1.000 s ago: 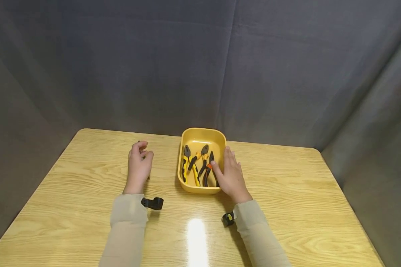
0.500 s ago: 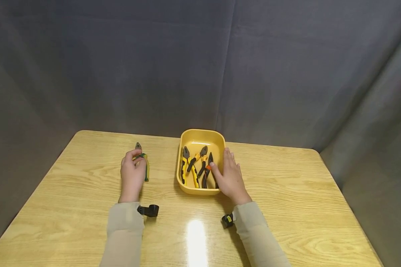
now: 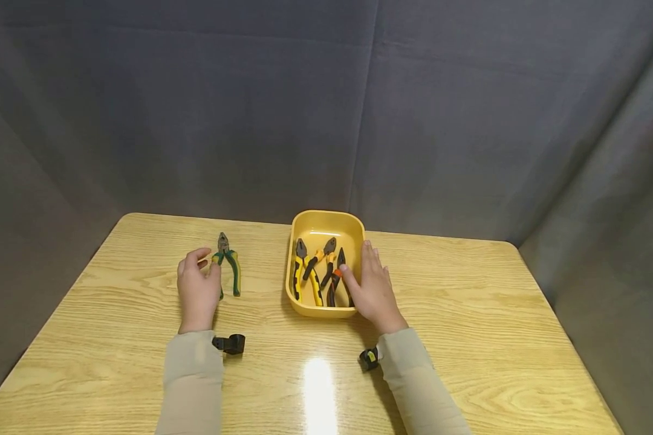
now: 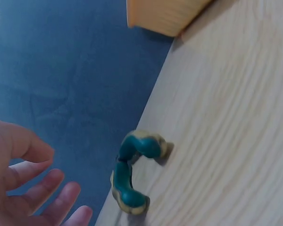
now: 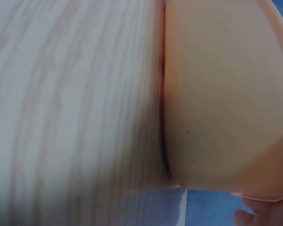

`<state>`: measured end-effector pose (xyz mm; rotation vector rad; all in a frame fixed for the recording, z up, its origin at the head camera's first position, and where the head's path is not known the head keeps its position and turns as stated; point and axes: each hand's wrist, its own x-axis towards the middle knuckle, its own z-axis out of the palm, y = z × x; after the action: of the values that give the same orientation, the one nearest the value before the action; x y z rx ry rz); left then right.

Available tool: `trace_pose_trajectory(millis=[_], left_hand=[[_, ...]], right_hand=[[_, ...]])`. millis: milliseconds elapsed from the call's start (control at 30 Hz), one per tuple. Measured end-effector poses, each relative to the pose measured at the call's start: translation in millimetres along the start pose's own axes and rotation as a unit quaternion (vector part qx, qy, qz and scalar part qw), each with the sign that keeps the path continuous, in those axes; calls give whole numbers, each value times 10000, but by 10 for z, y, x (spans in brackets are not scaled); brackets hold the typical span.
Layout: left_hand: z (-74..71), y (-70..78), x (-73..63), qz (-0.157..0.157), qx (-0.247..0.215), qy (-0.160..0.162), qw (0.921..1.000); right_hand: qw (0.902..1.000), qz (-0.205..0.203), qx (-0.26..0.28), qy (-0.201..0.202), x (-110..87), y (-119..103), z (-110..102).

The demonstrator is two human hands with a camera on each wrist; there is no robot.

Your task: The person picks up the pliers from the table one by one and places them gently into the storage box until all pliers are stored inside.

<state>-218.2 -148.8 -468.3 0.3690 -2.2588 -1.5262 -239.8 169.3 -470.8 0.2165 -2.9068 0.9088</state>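
Observation:
Combination pliers with green and yellow handles (image 3: 230, 266) lie on the table, their handles spread and their grey head pointing away. Just left of them is my left hand (image 3: 198, 290), its fingers loosely bent with nothing between them. The left wrist view shows a gap between that hand (image 4: 33, 183) and the pliers' handles (image 4: 132, 150). My right hand (image 3: 378, 294) holds the right side of a yellow box (image 3: 326, 312), thumb over the rim and fingers along the outer wall. Inside lie yellow-black pliers (image 3: 297, 275), orange-black pliers (image 3: 328, 254) and long-nose pliers (image 3: 337, 278).
The wooden table (image 3: 468, 332) ends at a grey curtain (image 3: 250, 121) behind the box. Its rounded back corners are in view. Each wrist carries a small black camera, such as the left one (image 3: 230, 344).
My left hand has come off the green-yellow pliers and moved left, leaving them on the table. The right hand stays on the yellow box.

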Motion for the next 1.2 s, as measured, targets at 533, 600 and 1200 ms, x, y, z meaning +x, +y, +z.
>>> trace_pose_trajectory(millis=[533, 600, 1200], left_hand=[[-26, -128, 0, -666, 426, -484, 9957], [-23, -134, 4, -699, 451, -528, 9951], [16, -160, 5, -719, 980, -615, 9907]], right_hand=[[10000, 11, 6, -27, -17, 6, 1], [10000, 6, 5, -28, -12, 5, -1], [10000, 34, 13, -51, -5, 10, -7]])
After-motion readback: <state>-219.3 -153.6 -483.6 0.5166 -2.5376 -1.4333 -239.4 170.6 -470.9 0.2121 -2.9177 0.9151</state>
